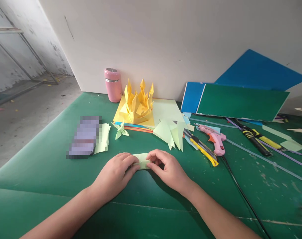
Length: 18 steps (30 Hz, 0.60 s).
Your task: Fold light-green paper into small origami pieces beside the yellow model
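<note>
A small pale green piece of paper [143, 160], folded, lies between my two hands just above the green tabletop. My left hand [118, 171] pinches its left end between thumb and fingers. At the right end, my right hand [167, 169] grips it with thumb and fingertips, the fingers curled. Beyond them sits a small folded light green paper flower [120, 130]. Light green folded paper pieces [169, 132] lie behind my right hand. A stack of light green paper slips [102, 138] lies to the left, partly under a blurred phone [84, 136].
A yellow origami crown-like piece [138, 108] stands on paper sheets at the back, beside a pink flask [113, 85]. On the right are a yellow utility knife [203, 151] and a pink glue gun [215, 141] with its cable. Blue and green boards [243, 101] lean against the wall.
</note>
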Each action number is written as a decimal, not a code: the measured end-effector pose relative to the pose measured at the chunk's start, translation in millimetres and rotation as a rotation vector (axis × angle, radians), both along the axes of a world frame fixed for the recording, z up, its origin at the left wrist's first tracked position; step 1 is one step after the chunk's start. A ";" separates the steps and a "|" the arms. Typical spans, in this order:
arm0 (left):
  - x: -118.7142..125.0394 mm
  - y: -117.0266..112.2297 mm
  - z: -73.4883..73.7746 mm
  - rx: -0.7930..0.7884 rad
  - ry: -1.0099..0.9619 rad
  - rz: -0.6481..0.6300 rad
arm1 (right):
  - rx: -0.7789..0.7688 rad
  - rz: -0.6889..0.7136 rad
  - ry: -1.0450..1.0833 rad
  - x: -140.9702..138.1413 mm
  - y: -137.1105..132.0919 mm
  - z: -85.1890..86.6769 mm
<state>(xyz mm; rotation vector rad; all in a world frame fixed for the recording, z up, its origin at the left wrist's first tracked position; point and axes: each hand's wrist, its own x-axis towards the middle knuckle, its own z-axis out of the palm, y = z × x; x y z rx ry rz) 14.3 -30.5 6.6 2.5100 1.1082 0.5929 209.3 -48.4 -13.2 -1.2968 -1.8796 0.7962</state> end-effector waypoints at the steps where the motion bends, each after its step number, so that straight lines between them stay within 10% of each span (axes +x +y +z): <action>1: 0.7 -0.4 -0.9 0.003 -0.007 0.014 | 0.003 -0.017 -0.009 -1.7 -0.8 -0.1; 18: 6.3 -3.7 -8.2 0.041 -0.062 0.093 | 0.062 -0.034 -0.060 -6.2 -2.1 1.8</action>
